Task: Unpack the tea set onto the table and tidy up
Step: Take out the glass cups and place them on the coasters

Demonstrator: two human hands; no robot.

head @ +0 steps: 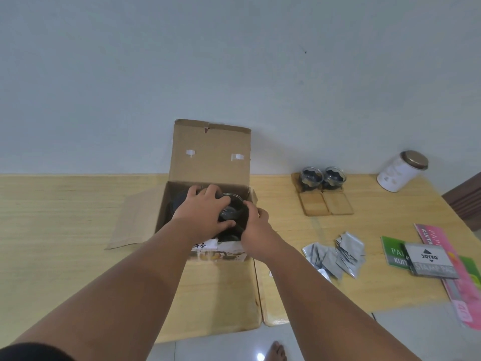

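Both hands (203,212) (253,225) grip a glass cup (230,208) inside the box (210,152); "JOYKO" pad (429,259) nearby.

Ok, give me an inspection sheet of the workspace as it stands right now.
Surface: wooden table against a pale wall.
Job's things: open cardboard box, lid flap upright; a glass piece inside it. Two glass cups already out, on wooden coasters, two coasters bare.
Clutter: silver sachets, white tin, booklets and a grey pad at the right edge.
Grippers: left hand and right hand reach into the box, closed around the glass piece.
Cables: nothing seen.
Surroundings: tiled floor, a bare foot below the table edge.
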